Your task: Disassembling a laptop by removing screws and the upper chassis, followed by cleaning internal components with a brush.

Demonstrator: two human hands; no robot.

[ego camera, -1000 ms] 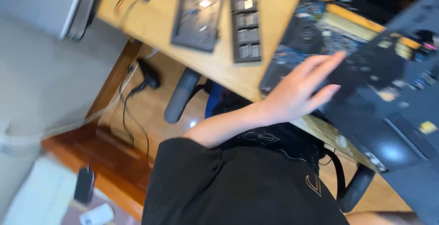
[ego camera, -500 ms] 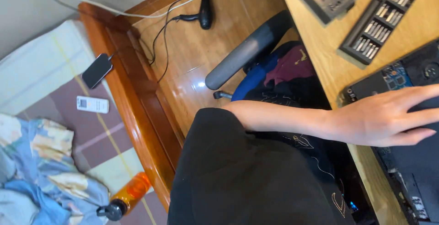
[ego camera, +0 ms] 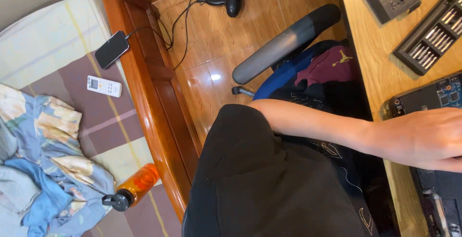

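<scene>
A bed (ego camera: 57,39) with a crumpled flowered blanket (ego camera: 43,169) fills the left, carrying an orange bottle (ego camera: 132,189), a phone (ego camera: 111,49) and a white remote (ego camera: 104,86). A chair armrest (ego camera: 284,42) stands over the wood floor (ego camera: 211,73). On the counter (ego camera: 370,68) lie a screwdriver bit case (ego camera: 428,39) and an opened laptop (ego camera: 433,97). The left hand (ego camera: 423,138) rests flat and released on the laptop, fingers out of frame.
</scene>
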